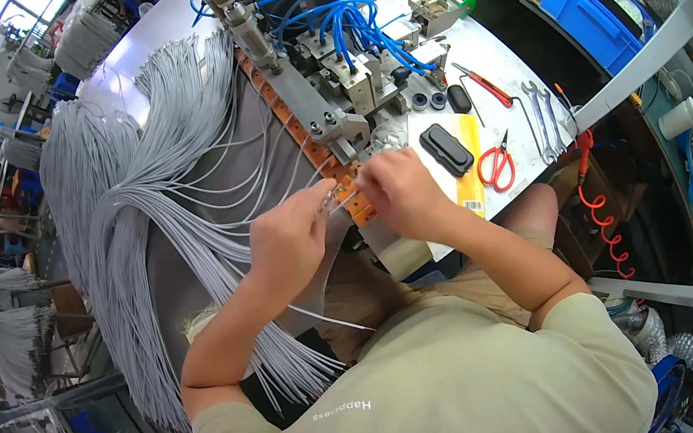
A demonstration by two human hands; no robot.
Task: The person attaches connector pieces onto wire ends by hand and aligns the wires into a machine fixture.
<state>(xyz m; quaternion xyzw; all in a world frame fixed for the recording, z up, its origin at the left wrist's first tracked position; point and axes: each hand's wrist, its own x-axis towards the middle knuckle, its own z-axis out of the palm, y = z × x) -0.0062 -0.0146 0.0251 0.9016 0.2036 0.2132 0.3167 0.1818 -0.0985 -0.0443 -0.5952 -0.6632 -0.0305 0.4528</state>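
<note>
Our left hand [291, 234] pinches the end of a thin grey wire [326, 316] between thumb and fingertips; its free length trails down across our lap. Our right hand [401, 190] is curled closed, fingertips meeting the wire end over the orange slotted strip [329, 161]. Left of us fans a large bundle of grey wires [171, 180]. Red scissors [496, 165] and wrenches [543, 120] lie right, well apart.

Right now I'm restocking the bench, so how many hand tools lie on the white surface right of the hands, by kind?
Red-handled scissors: 1
Red-handled pliers: 1
Wrenches: 2
Total: 4
</note>
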